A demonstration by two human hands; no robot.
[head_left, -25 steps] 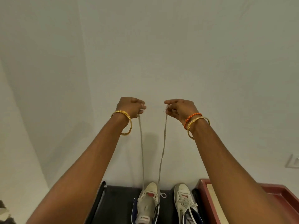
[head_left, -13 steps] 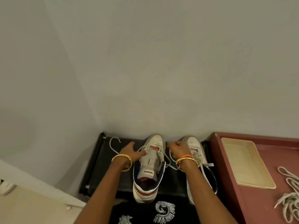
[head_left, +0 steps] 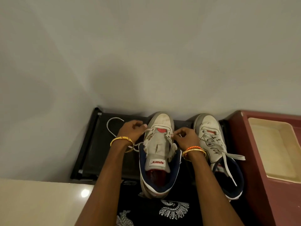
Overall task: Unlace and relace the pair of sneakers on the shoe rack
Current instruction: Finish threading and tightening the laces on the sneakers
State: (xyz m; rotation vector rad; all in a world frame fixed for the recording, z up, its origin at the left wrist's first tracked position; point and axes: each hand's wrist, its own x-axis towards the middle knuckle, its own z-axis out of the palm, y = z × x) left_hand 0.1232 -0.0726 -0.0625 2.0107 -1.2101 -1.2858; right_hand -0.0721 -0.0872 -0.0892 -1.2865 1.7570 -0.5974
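Two white sneakers with navy collars stand toe-to-wall on a black shoe rack (head_left: 91,144). The left sneaker (head_left: 160,154) has its tongue pulled up and only its lowest eyelets hold a white lace (head_left: 112,123), whose loose end curls on the rack to the left. My left hand (head_left: 131,130) pinches that lace beside the shoe's left eyelets. At the right eyelets, my right hand (head_left: 185,137) pinches the lace's other end. The right sneaker (head_left: 215,149) stays fully laced, its lace ends lying loose across it.
A grey wall rises directly behind the rack. To the right stands a maroon surface (head_left: 276,193) holding a cream tray (head_left: 275,149). A pale floor or ledge (head_left: 40,203) lies at lower left. Dark printed fabric (head_left: 171,209) fills the foreground below the shoes.
One second ago both hands held the lace ends high, pulled taut above the left sneaker. They have dropped down to the shoe's lowest eyelets, and the lace now lies slack on the rack.
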